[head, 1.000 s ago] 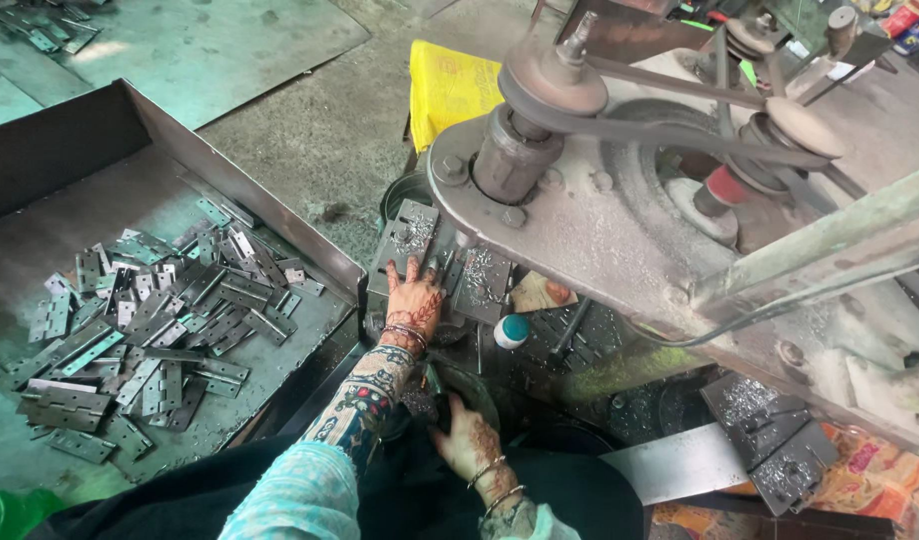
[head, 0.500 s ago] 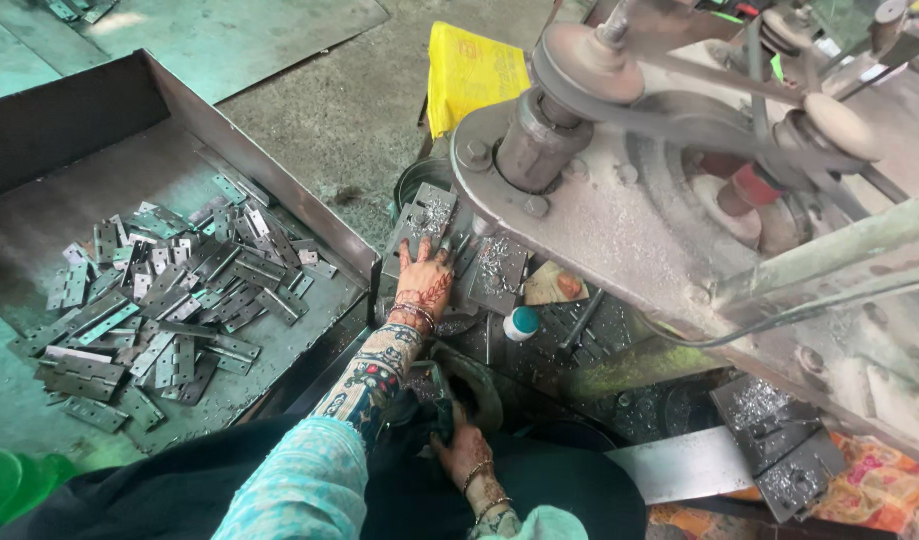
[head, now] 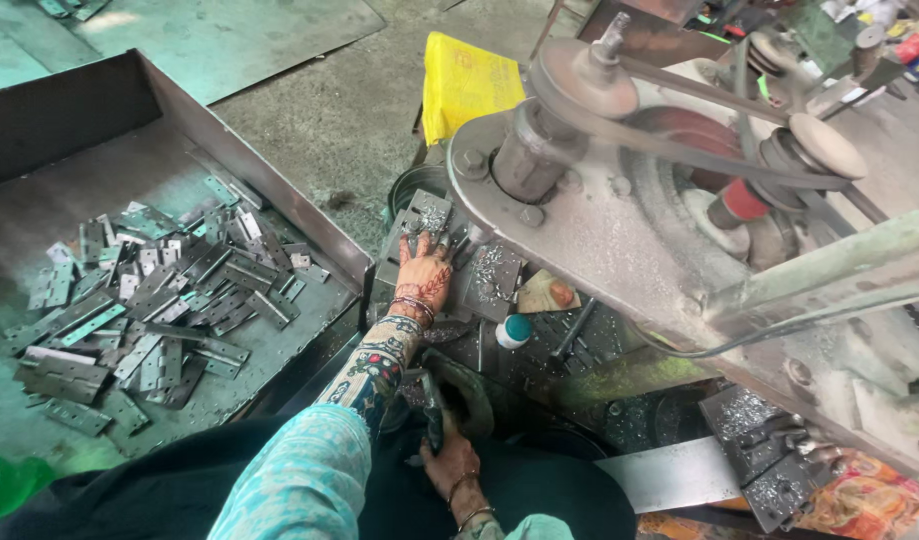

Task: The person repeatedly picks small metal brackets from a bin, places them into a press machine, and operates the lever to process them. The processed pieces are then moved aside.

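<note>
My left hand [head: 423, 275] lies flat with its fingers spread on grey metal hinge plates [head: 492, 283] on the machine's work table, just under the drill head. Metal shavings dust the plates. My right hand [head: 450, 465] is low, near my lap, closed around a dark lever handle [head: 432, 398] that rises beside a curved black part. A belt-driven machine [head: 620, 190] with pulleys hangs over the work spot and hides what lies beneath its body.
A large steel tray [head: 310, 215] at left holds a pile of several loose hinge plates [head: 150, 300]. A yellow bag [head: 470, 85] lies behind the machine. A small white and teal bottle [head: 515, 330] stands beside the plates. More shaving-covered plates [head: 760, 460] sit at lower right.
The view has shifted to the right. My left hand has reached slightly further in under the machine head. My right hand has stayed on the lever.
</note>
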